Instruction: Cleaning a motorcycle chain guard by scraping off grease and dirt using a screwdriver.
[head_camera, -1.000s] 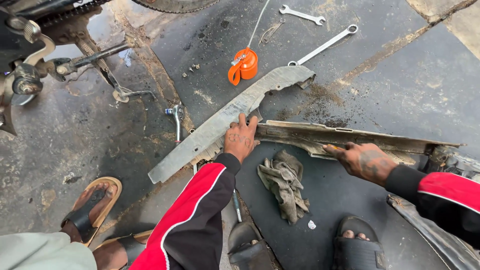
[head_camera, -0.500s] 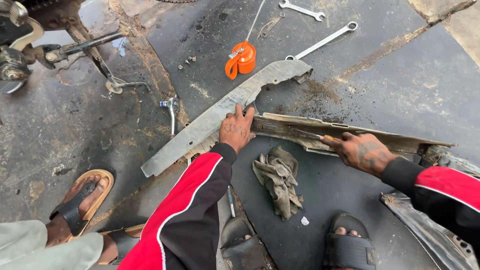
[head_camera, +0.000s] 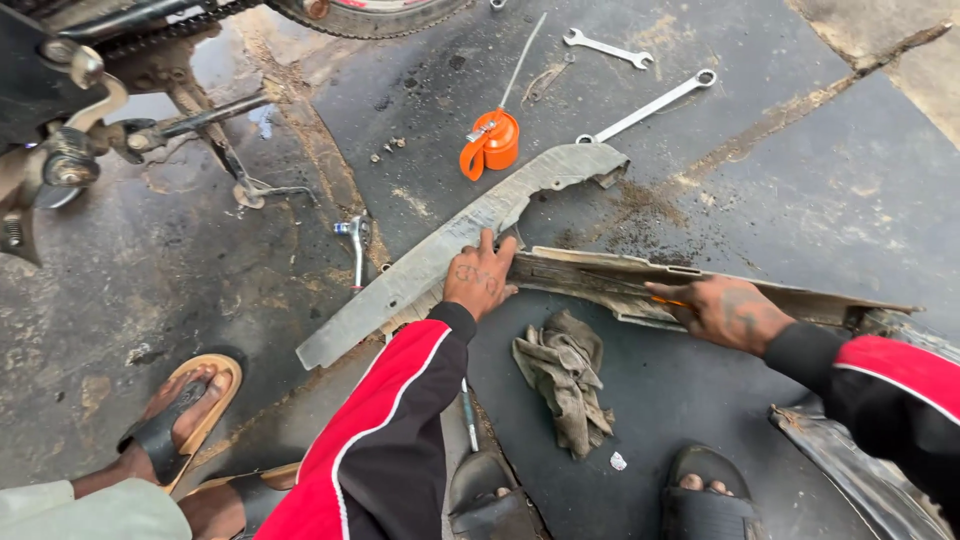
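At the centre of the frame the left hand (head_camera: 481, 277) lies flat, fingers spread, pressing down the near end of a long, dirt-caked chain cover half (head_camera: 640, 287) that stretches to the right across the wet dark floor (head_camera: 820, 180). The right hand (head_camera: 722, 312) is closed around a small orange-tipped tool, its tip set against the inner face of that cover, where crusted grime remains thick; the cleaning looks only partly done. A second, paler cover half (head_camera: 455, 250) lies diagonally just behind, touching the left hand's fingertips, and looks noticeably cleaner. Below the hands a crumpled grey rag (head_camera: 562, 375) sits unused. In the upper middle stand an orange oil can (head_camera: 490, 143) and two spanners (head_camera: 650, 100); a ratchet (head_camera: 357, 245) lies at left near the motorcycle's rear wheel and chain (head_camera: 330, 12).
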